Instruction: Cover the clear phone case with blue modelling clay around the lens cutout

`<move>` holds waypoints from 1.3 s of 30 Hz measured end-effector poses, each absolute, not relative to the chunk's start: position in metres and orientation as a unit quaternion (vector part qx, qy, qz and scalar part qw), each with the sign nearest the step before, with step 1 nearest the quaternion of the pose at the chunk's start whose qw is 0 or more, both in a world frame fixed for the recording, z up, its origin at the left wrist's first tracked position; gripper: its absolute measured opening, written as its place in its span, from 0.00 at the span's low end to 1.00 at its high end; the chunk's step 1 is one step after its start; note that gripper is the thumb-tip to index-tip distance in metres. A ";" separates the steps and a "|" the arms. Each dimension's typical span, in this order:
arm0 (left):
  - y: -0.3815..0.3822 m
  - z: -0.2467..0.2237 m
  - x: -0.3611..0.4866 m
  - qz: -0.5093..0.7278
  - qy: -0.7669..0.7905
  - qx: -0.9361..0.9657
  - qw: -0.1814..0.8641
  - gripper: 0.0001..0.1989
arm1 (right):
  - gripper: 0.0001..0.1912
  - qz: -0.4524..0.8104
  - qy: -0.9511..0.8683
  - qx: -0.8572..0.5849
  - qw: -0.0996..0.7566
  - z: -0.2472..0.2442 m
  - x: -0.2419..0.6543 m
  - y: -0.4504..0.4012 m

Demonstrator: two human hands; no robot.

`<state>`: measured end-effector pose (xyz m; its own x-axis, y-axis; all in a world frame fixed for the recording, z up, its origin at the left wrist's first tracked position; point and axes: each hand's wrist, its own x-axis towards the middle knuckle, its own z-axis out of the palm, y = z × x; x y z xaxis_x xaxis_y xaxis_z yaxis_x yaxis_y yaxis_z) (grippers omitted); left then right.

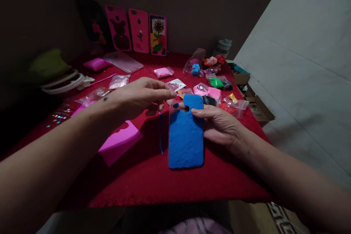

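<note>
The step in hand looks like smoothing blue clay over a clear phone case [185,135], held above the red tabletop [148,175] at centre. The right hand [219,124] has its grip closed on the case's right edge, palm under it. The left hand [139,95] reaches in from the left — fingertips pinched at the case's far top corner. Next calls for light, even pressing there, I judge.
</note>
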<state>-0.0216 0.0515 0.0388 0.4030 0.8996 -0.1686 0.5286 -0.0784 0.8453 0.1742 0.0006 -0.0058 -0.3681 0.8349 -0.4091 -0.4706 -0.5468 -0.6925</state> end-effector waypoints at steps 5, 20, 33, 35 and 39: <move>0.057 0.024 -0.022 0.192 0.433 0.663 0.580 0.07 | 0.11 0.799 -0.241 -0.350 0.426 -0.006 0.178 -0.001; 0.052 0.022 -0.011 0.206 0.442 0.620 0.615 0.07 | 0.12 0.786 -0.264 -0.332 0.450 -0.009 0.176 -0.004; 0.057 0.016 -0.014 0.205 0.372 0.564 0.708 0.05 | 0.16 0.781 -0.261 -0.324 0.466 -0.010 0.176 -0.006; 0.058 0.017 -0.014 0.212 0.371 0.564 0.707 0.05 | 0.16 0.772 -0.262 -0.334 0.474 -0.009 0.176 -0.005; 0.054 0.016 -0.012 0.226 0.376 0.589 0.679 0.05 | 0.15 0.773 -0.259 -0.338 0.471 -0.011 0.177 -0.005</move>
<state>-0.0118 0.0541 0.0156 0.6151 0.7501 -0.2430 0.1354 0.2031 0.9697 0.1768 -0.0048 -0.0105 -0.3280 0.9029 -0.2777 -0.5535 -0.4219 -0.7181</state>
